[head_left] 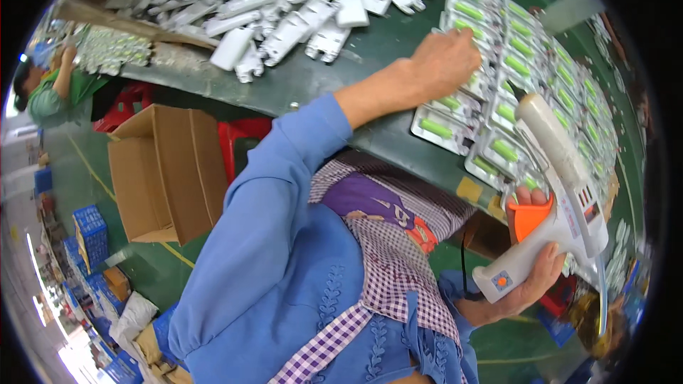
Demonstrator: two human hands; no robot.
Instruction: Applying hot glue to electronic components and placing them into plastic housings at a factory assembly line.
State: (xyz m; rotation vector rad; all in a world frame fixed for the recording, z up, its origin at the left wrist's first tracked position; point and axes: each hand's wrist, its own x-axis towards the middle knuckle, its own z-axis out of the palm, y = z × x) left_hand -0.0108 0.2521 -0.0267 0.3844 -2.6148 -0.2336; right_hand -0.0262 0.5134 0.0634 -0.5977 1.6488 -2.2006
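My right hand (537,281) is wrapped round the handle of a white hot glue gun (562,149) with an orange trigger. The dark nozzle points at rows of white plastic housings (435,128), each with a green cylindrical battery (505,149) in it. A translucent glue stick (603,306) sticks out of the gun's back end. Over the near-left part of these rows is my left hand (445,64), its fingers curled down by a green battery. What lies under those fingertips is hidden.
Loose white plastic cases (292,28) and several green batteries lie piled at the far left of the green table (384,64). A cardboard box (167,178) stands beside a red stool (242,139). A person in green (50,96) sits at the far left.
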